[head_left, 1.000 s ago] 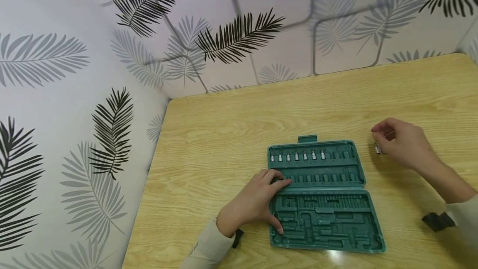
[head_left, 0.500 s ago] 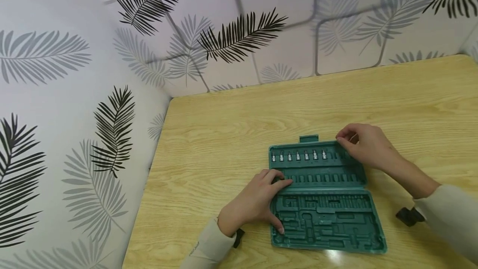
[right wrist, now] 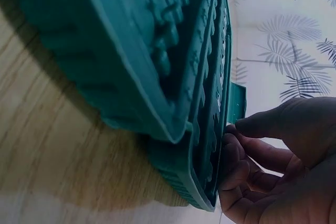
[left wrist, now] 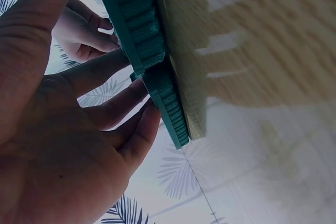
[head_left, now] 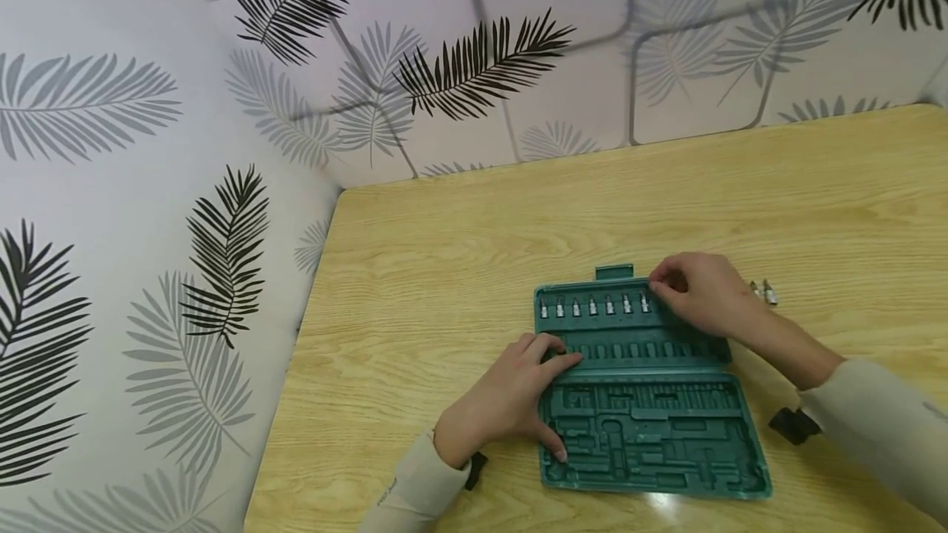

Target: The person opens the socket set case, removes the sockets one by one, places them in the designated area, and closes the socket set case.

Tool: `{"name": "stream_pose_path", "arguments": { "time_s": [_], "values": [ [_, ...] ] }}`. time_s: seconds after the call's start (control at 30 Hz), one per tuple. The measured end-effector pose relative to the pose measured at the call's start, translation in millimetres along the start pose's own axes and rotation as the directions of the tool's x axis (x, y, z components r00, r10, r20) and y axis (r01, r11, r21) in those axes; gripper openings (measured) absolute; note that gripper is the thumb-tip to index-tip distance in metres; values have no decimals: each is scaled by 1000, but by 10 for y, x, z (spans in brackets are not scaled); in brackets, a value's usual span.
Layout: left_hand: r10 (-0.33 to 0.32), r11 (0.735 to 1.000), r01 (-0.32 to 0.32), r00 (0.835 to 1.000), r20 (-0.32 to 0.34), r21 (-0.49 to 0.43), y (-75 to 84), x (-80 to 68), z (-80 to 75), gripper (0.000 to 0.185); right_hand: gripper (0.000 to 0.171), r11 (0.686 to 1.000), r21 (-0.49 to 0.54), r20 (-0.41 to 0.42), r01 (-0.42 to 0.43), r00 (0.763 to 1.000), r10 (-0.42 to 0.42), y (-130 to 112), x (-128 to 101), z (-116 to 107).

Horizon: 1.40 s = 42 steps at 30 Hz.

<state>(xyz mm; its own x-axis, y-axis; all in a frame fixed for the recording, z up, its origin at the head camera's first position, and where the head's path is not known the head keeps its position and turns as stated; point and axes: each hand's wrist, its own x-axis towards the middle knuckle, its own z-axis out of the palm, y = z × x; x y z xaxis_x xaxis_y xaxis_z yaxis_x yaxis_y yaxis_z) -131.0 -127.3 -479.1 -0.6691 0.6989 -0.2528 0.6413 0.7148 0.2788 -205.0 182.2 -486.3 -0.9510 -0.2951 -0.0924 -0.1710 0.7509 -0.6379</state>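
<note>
A green plastic tool case [head_left: 629, 426] lies unfolded on the table. A row of silver bit sockets [head_left: 592, 307] stands along the left part of its far half. My left hand [head_left: 507, 393] rests spread at the case's left side, thumb on the near half and index finger reaching over the far half. At the far edge, just right of the row, my right hand [head_left: 704, 290] brings thumb and fingers together in a pinch on a bit socket, which the fingers hide. In the right wrist view, its curled fingers [right wrist: 236, 171] meet the case's rim.
Two loose bit sockets [head_left: 764, 292] lie on the wooden table [head_left: 429, 270], right of the case and beyond the right wrist. A green latch tab [head_left: 614, 271] sticks out from the far edge. A leaf-patterned wall [head_left: 518, 81] borders the table at the back and left.
My right hand has moved left from the loose bit sockets to the far edge of the case, uncovering two of them on the table. The left hand has stayed on the case.
</note>
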Motion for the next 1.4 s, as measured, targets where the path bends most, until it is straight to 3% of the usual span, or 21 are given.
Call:
{"name": "stream_pose_path", "arguments": {
  "time_s": [0.2, 0.5, 1.03, 1.4],
  "values": [
    [-3, 1000, 3, 1000, 8, 5, 5, 6, -1, 122, 21, 1000, -20, 44, 4, 999, -3, -29, 5, 50],
    [0, 1000, 0, 1000, 4, 10, -4, 12, 2, 121, 16, 1000, 12, 44, 22, 999, -22, -23, 21, 95],
    [-2, 1000, 2, 1000, 9, -2, -4, 15, -14, 121, 14, 985, 169, 74, -17, 997, 4, 37, 6, 24],
    [-7, 1000, 7, 1000, 18, -18, -1, 8, -16, 121, 16, 990, 143, 89, 13, 996, -26, 83, -26, 28]
  ]
}}
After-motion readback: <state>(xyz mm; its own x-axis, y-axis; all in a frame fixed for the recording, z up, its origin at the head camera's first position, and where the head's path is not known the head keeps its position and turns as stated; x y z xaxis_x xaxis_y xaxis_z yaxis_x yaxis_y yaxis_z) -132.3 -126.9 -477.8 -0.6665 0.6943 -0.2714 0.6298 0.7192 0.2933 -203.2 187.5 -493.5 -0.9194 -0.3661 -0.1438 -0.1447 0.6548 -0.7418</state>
